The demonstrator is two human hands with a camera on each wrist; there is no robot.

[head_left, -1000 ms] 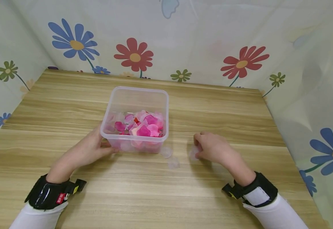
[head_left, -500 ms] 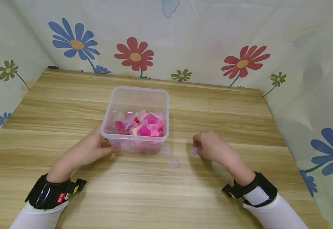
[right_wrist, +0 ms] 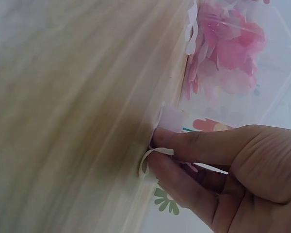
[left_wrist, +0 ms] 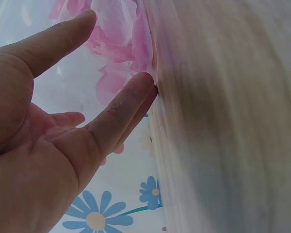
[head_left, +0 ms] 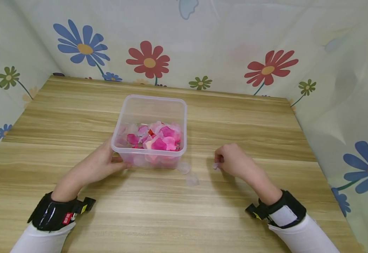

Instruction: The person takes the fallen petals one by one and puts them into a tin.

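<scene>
In the head view a clear plastic box [head_left: 152, 152] stands on the table with pink, magenta and whitish petals [head_left: 158, 144] inside. My left hand [head_left: 100, 160] rests against its near left corner. In the left wrist view the thumb and fingers are extended along the box wall. To the right of the box, my right hand [head_left: 234, 160] pinches a pale petal [head_left: 215, 166] between thumb and forefinger, low at the tabletop. The right wrist view shows that whitish petal [right_wrist: 155, 153] bent at the fingertips. Two more pale petals [head_left: 184, 168] lie by the box's near right corner.
The wood-grain table [head_left: 171, 218] is bordered at the back and sides by a white curtain [head_left: 215, 45] printed with flowers. Both wrists carry black bands, and the right one [head_left: 283, 211] lies over the table's right part.
The right fingers have gathered in the pale petal, so less of it shows, and the hand has shifted slightly. The left hand and the box have stayed in place.
</scene>
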